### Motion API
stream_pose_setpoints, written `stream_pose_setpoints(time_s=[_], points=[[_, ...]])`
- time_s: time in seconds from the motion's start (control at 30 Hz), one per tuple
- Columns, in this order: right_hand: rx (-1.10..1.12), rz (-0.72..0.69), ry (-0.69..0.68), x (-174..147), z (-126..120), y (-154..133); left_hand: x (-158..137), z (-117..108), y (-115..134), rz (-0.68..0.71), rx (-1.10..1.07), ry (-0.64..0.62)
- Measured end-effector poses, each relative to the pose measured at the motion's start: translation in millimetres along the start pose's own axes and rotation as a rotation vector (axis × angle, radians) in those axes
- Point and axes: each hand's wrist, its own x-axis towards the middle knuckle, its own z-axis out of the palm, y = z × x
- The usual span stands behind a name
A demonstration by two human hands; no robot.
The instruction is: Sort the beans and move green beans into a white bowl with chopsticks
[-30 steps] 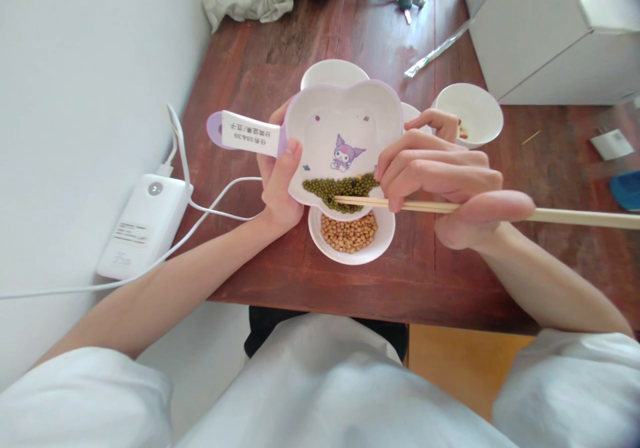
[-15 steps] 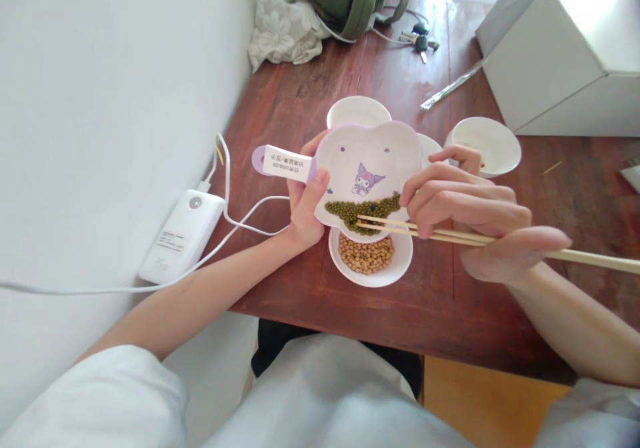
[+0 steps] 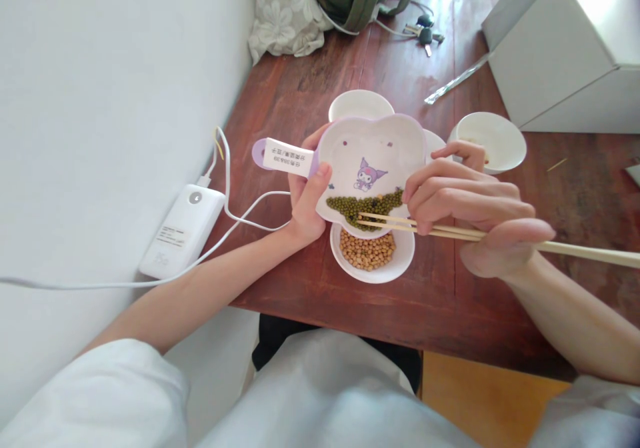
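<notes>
Left hand clasping flower dish by its handle, tilted above bean bowl at 6 o'clock. Right hand pinching chopsticks, tips among green beans. Sorting seemingly nearly finished.

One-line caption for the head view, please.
Left hand tilts a flower-shaped dish of green beans; right hand holds chopsticks.

I am tilting a white, flower-shaped dish with a lilac rim, cartoon print and labelled handle toward me, green beans pooling at its lower edge. My wooden chopsticks are lying nearly level, tips seemingly among them, above a white bowl of tan beans.
</notes>
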Motion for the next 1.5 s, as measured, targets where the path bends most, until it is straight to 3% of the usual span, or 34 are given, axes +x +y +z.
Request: stream_pose_setpoints(time_s=[0.27,0.5,1.07,1.3,1.5], points=[[-0.027,-0.031,-0.009,0.1,-1.7,1.3,0.4,0.7,-0.7,0.052,-0.103,-0.015],[-0.052,-0.048,-0.011,-3.5,-1.2,3.3,1.2,-1.2,-1.0,0.047,-0.032,-0.009],[0.056,0.001,0.134,-1.3,-6.7,-4.7,3.4,-0.9,-1.2,0.095,-0.140,-0.050],[0.018,-0.045,0.093,-1.2,0.0,1.6,0.7,-1.7,-1.3,0.045,-0.117,0.000],[0.014,-0.024,0.066,-4.2,4.3,4.6,1.4,3.2,5.5,0.064,-0.166,-0.033]])
